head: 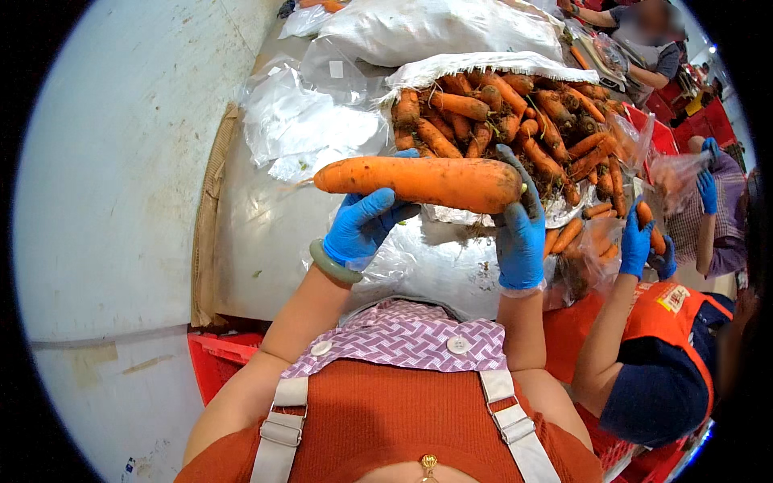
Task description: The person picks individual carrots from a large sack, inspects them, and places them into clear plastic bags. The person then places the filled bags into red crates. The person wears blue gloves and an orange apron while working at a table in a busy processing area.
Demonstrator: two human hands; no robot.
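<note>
A large carrot (423,181) lies level across both my hands, its thin root tip to the left and its stem end to the right. My left hand (369,223), in a blue glove, grips it from below near its left half. Around the thick end are the fingers of my right hand (520,229), whose blue glove is smeared with dirt. Just beyond the carrot, a pile of soiled carrots (459,105) spills from an open white woven sack (483,60). Several clear plastic bags (302,121) are spread to the left of the pile.
The metal table (266,253) has cardboard (211,223) along its left edge, by a pale wall (121,181). A full white sack (441,30) lies at the back. A red crate (223,356) stands at lower left. Close on my right, a co-worker's gloved hand (637,238) holds a carrot; other people stand beyond.
</note>
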